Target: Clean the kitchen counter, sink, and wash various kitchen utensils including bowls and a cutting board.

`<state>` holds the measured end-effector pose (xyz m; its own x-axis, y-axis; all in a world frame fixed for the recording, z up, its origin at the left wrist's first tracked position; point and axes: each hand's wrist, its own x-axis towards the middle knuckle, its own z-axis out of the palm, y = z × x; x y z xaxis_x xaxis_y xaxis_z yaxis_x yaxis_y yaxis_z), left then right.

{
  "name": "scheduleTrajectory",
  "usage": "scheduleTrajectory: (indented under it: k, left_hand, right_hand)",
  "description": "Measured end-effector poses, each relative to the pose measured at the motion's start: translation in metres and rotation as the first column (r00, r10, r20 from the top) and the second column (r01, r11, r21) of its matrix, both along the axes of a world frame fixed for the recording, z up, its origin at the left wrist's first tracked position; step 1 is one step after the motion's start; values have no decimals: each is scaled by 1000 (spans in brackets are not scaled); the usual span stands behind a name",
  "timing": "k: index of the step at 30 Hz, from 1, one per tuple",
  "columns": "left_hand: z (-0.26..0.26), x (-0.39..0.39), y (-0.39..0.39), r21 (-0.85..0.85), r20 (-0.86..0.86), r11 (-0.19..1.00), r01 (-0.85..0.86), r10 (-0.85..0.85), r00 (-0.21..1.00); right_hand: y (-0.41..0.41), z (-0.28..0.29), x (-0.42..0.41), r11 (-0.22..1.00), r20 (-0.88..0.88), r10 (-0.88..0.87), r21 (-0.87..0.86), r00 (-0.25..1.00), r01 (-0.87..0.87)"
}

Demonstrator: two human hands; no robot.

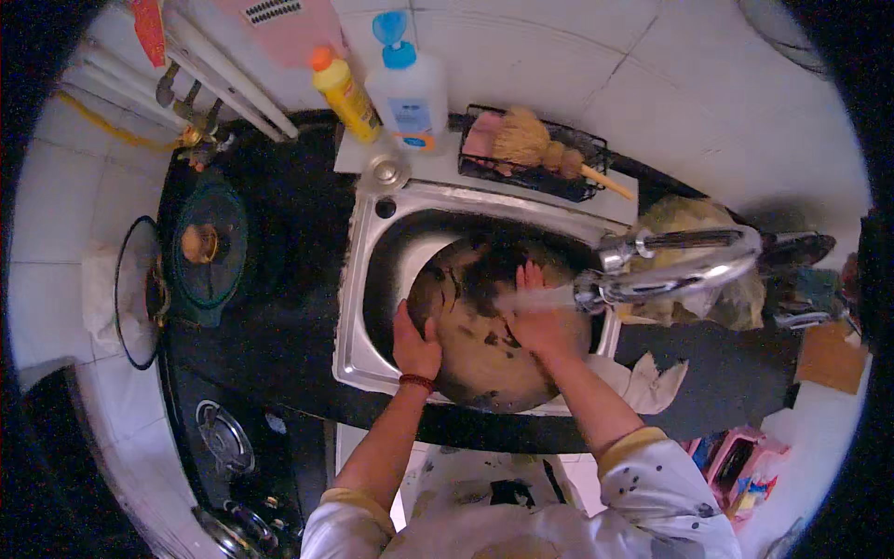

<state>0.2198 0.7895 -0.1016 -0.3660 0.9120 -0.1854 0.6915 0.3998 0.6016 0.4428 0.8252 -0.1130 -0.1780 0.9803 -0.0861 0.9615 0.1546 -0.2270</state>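
Observation:
A large round brownish wok or board [482,370] with dark patches lies tilted in the stainless steel sink [353,353]; which of the two it is, I cannot tell. At its left edge, my left hand [418,346] holds the rim, thumb on the near face. My right hand [538,321] rests flat on its surface with the fingers stretched away from me. Water runs from the chrome faucet [684,276] on the right across the back of that hand. No tool shows under the right palm.
Behind the sink stand a yellow bottle [347,98], a white pump bottle [408,98] and a black wire basket [475,168] with a brush [524,140]. A pale cloth [656,384] lies on the right. Leftward are a green strainer [209,279] and a gas stove [227,437].

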Motion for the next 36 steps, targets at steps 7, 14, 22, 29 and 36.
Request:
scheduleTrajectory:
  k: [7, 14, 22, 29, 36]
  left_hand:
    - [-5, 2, 6, -1, 42, 999, 50, -50, 998]
    - [-7, -2, 3, 38, 44, 998, 43, -44, 998]
    - [-10, -9, -1, 44, 35, 999, 23, -24, 999]
    - [-11, 4, 11, 110, 55, 992, 60, -66, 996]
    - [0, 6, 11, 30, 92, 999, 12, -15, 996]
  right_hand:
    - [57, -30, -64, 984, -135, 143, -89, 980, -155]
    - [17, 0, -4, 992, -136, 86, -77, 987, -97]
    - [20, -4, -28, 977, -141, 153, -129, 978, -171]
    - [48, -46, 2, 977, -45, -209, 21, 977, 210]
    - [56, -72, 31, 867, -743, -497, -412, 448, 279]
